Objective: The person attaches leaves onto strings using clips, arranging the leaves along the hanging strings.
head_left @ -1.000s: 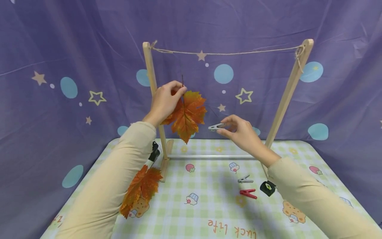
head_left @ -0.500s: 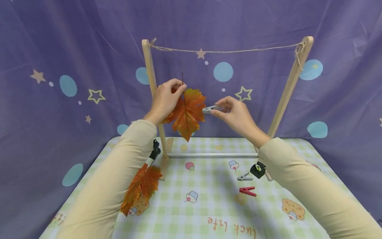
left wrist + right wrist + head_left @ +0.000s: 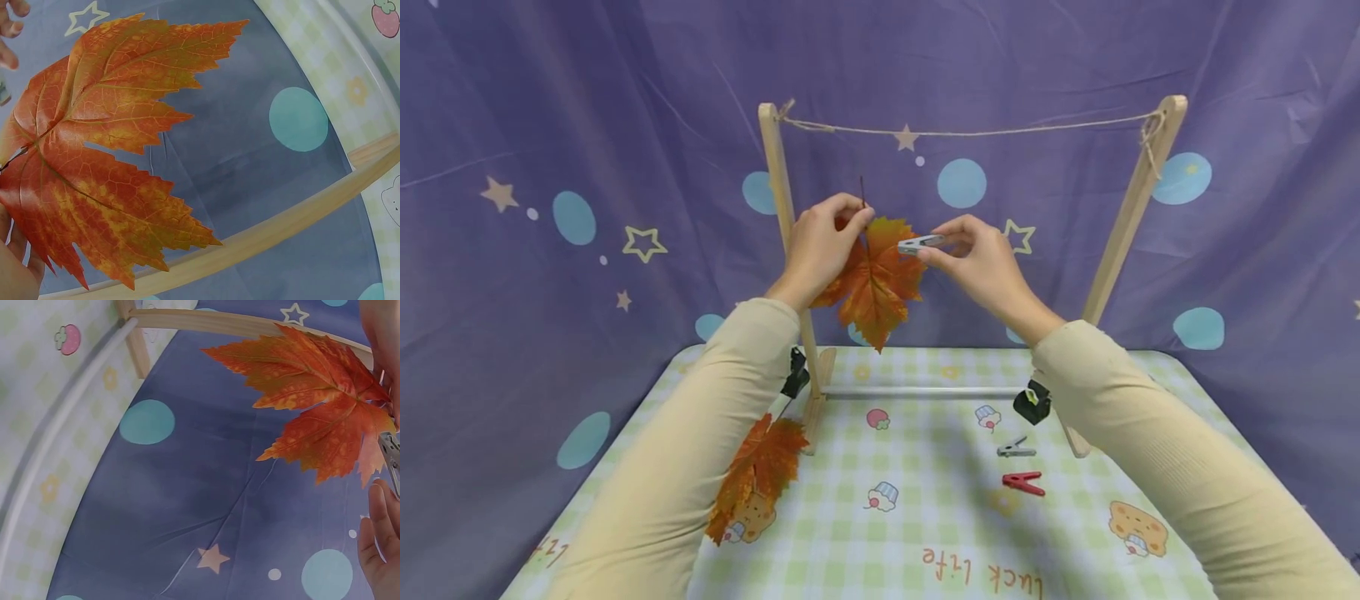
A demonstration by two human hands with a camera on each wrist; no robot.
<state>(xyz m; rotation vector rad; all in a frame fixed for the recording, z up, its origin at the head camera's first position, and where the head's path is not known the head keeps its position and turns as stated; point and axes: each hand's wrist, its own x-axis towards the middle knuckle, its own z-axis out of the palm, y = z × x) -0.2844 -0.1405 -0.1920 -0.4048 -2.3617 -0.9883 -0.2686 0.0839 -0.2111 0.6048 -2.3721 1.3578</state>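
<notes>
My left hand (image 3: 822, 242) pinches the thin stem of an orange maple leaf (image 3: 880, 287) between thumb and fingers, so the leaf hangs tip down with the stem poking up above the fingertips. My right hand (image 3: 985, 262) pinches a grey clothespin (image 3: 919, 244) by its handle end, its nose pointing left and overlapping the leaf's right side in the head view. Both hands are below the twine (image 3: 955, 133) strung between two wooden posts. In the right wrist view the leaf (image 3: 331, 406) spreads beside the clothespin (image 3: 391, 456), which is cut off by the frame edge.
Another orange maple leaf (image 3: 767, 467) lies on the checked tablecloth (image 3: 955, 517) at left, partly behind the left sleeve. A grey clothespin (image 3: 1017, 448) and a red clothespin (image 3: 1023, 483) lie at right. The frame's posts (image 3: 1138, 200) stand joined by a low bar (image 3: 925, 392).
My right hand has risen and moved left, bringing the grey clothespin from beside the leaf to in front of its upper right edge. The left hand and leaf have shifted slightly upward.
</notes>
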